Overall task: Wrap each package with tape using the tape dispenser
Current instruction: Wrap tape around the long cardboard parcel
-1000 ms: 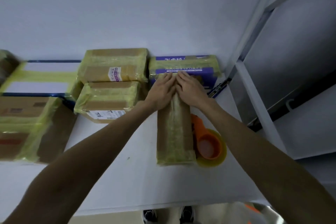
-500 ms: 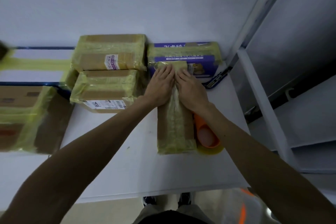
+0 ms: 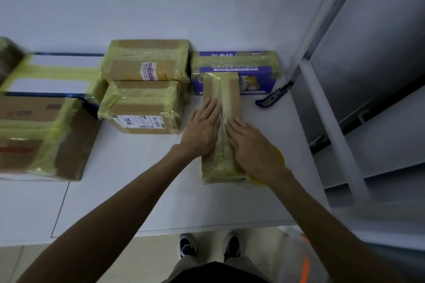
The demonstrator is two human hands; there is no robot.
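A long narrow brown package (image 3: 230,89) lies lengthwise on the white table (image 3: 142,190), with a strip of yellowish tape along its top. My left hand (image 3: 203,131) presses flat on its left side with straight fingers. My right hand (image 3: 250,147) presses flat on its right side. Under my right hand and wrist only a yellow edge of the tape dispenser's roll (image 3: 279,156) shows.
Two taped brown boxes (image 3: 142,103) sit stacked to the left, and a taped purple box (image 3: 253,69) stands behind the package. A larger taped box (image 3: 34,135) is at far left. A blue utility knife (image 3: 272,96) lies right, by a white shelf frame (image 3: 333,133).
Both hands have slid along the tape from the package's far end toward its near end. The right hand now covers the orange dispenser.
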